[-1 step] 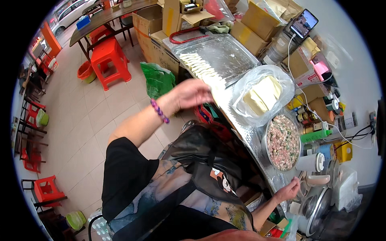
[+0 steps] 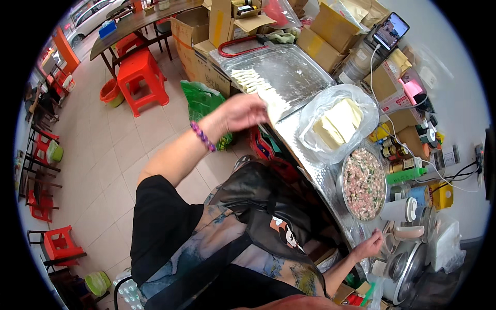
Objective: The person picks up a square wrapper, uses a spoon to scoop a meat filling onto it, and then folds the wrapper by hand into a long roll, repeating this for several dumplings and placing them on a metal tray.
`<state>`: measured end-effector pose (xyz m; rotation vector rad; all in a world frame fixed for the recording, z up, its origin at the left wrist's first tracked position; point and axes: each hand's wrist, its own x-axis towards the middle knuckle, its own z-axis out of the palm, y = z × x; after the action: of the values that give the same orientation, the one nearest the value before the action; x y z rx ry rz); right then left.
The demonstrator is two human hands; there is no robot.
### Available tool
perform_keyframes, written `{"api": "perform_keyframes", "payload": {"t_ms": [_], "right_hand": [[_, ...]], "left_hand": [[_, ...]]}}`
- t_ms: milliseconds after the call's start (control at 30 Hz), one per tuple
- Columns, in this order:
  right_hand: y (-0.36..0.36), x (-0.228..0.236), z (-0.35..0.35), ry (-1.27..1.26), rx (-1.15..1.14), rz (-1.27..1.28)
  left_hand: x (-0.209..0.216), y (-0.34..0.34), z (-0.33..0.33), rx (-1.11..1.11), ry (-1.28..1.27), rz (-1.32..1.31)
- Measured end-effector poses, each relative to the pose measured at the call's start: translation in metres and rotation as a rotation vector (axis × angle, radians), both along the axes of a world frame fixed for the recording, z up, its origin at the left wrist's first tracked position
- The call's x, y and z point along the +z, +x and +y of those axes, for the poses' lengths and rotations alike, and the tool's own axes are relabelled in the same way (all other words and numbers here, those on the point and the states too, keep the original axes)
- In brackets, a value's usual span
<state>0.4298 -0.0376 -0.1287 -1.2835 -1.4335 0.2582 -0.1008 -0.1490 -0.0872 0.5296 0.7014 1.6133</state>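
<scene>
My left hand (image 2: 247,111), with a purple bead bracelet (image 2: 202,136), is at the near edge of a metal tray (image 2: 305,64). Its curled fingers are smeared by motion. Right beside the fingertips lie pale folded dough pieces (image 2: 248,80) in a row along the tray's left side. Whether one is between the fingers I cannot make out. By the counter's near end, my right hand (image 2: 372,244) is closed; what it holds, if anything, is hidden. Between the hands stand a bowl of minced filling (image 2: 364,183) with green bits and a stack of pale wrappers (image 2: 338,122) in a clear plastic bag (image 2: 310,142).
Jars, bottles and a green-capped tube (image 2: 405,175) crowd the wall side. A white cup (image 2: 398,210) and a lidded pot (image 2: 408,274) stand near my right hand. A propped phone (image 2: 391,31) trails a white cable. Cardboard boxes (image 2: 320,46) sit behind the tray; red stools (image 2: 142,77) stand left.
My left hand has shifted slightly up and to the left, nearer the row of dough pieces. My right hand has hardly moved.
</scene>
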Motion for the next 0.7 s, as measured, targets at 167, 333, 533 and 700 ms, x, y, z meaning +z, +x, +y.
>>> {"api": "perform_keyframes", "payload": {"t_ms": [167, 333, 533, 700], "right_hand": [[-0.011, -0.026, 0.010, -0.098, -0.022, -0.168], [-0.008, -0.034, 0.011, -0.088, -0.002, -0.022], [-0.017, -0.021, 0.005, -0.072, -0.072, -0.195], [-0.015, -0.026, 0.009, -0.039, -0.066, -0.182]], "left_hand": [[0.000, -0.133, 0.040, 0.464, -0.225, 0.828], [0.004, -0.154, 0.064, 0.705, -0.463, 1.998], [-0.022, -0.167, 0.087, 0.311, -0.678, 2.160], [-0.031, -0.179, 0.096, 0.141, -0.652, 2.237]]}}
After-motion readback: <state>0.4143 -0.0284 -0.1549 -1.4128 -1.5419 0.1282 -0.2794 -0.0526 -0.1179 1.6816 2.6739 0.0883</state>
